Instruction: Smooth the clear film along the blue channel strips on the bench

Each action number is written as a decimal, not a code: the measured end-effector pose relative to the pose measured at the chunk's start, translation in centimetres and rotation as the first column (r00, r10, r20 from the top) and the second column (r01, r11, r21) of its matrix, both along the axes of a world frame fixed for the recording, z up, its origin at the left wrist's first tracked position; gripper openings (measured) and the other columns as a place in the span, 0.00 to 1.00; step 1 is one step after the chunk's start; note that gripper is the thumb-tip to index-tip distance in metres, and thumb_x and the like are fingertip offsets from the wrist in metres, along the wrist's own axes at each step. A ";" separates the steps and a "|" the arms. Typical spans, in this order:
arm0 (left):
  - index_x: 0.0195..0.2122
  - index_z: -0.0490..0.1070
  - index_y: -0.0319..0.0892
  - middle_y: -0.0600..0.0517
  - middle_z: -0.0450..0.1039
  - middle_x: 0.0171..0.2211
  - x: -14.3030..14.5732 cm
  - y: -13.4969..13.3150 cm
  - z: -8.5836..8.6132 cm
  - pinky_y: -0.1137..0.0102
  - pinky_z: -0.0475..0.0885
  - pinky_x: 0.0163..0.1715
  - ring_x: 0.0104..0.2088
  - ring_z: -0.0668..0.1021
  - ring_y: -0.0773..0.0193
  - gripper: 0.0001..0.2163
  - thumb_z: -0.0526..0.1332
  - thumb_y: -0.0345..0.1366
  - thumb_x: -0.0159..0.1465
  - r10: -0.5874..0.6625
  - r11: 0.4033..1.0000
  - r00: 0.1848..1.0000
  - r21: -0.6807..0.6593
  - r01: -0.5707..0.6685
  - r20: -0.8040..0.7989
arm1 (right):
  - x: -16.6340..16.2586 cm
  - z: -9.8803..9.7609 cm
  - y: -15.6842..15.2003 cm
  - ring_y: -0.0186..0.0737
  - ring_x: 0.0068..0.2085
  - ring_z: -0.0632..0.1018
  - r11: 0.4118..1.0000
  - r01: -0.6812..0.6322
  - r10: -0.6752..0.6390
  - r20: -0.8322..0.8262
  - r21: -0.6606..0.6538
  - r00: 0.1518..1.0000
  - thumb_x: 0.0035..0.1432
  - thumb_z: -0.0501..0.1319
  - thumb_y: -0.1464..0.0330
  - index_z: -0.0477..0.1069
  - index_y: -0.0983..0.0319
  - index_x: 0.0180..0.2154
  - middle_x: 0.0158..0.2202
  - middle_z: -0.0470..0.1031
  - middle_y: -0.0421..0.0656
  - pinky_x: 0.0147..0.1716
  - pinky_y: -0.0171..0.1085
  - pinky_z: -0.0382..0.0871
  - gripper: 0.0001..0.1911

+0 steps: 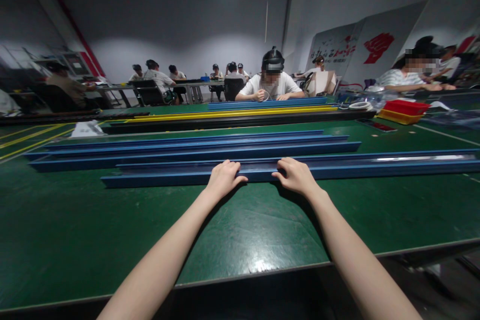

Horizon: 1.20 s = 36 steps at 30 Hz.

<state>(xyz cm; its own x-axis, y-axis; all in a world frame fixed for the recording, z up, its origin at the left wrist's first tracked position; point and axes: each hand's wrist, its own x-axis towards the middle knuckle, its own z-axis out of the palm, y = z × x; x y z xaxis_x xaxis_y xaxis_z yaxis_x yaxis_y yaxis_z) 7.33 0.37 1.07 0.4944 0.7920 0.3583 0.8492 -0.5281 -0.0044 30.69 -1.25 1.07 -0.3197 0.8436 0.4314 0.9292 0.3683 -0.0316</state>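
Observation:
A long blue channel rail lies across the green table right in front of me. My left hand rests on its near edge with fingers curled over the rim. My right hand grips the same near edge a little to the right, fingers hooked over it. Both forearms reach straight out from the table's front edge. Just behind this rail lie more blue rails, side by side and shifted to the left.
Farther back lie a yellow rail, a black rail and another blue rail. Red and yellow bins stand at the right. A person in a white shirt sits opposite; others sit at tables behind and at the right.

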 end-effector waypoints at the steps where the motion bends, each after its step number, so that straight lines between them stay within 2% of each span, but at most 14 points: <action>1: 0.30 0.64 0.43 0.50 0.71 0.32 0.0 0.0 0.0 0.70 0.63 0.33 0.36 0.71 0.60 0.14 0.56 0.50 0.58 0.013 1.000 1.000 -0.009 -0.013 0.003 | 0.0 0.0 0.0 0.38 0.35 0.70 1.000 0.001 -0.001 -0.002 -0.003 1.000 0.54 0.55 0.63 0.65 0.61 0.28 0.32 0.71 0.43 0.30 0.33 0.56 0.08; 5: 0.30 0.65 0.43 0.50 0.71 0.32 0.1 0.0 0.1 0.70 0.63 0.32 0.36 0.71 0.60 0.14 0.57 0.49 0.57 0.046 0.999 0.999 -0.026 -0.047 -0.003 | 0.0 0.0 0.0 0.38 0.35 0.70 1.000 -0.001 0.001 0.000 -0.006 1.000 0.54 0.55 0.63 0.65 0.61 0.28 0.32 0.71 0.44 0.30 0.33 0.56 0.08; 36: 0.31 0.64 0.43 0.50 0.72 0.32 0.0 0.0 -0.1 0.70 0.63 0.31 0.37 0.71 0.59 0.14 0.56 0.49 0.58 0.026 0.999 1.000 -0.019 -0.026 -0.006 | 0.0 0.1 0.0 0.38 0.35 0.71 1.000 0.006 -0.006 0.005 -0.005 1.000 0.54 0.54 0.63 0.66 0.61 0.29 0.32 0.72 0.44 0.31 0.33 0.57 0.08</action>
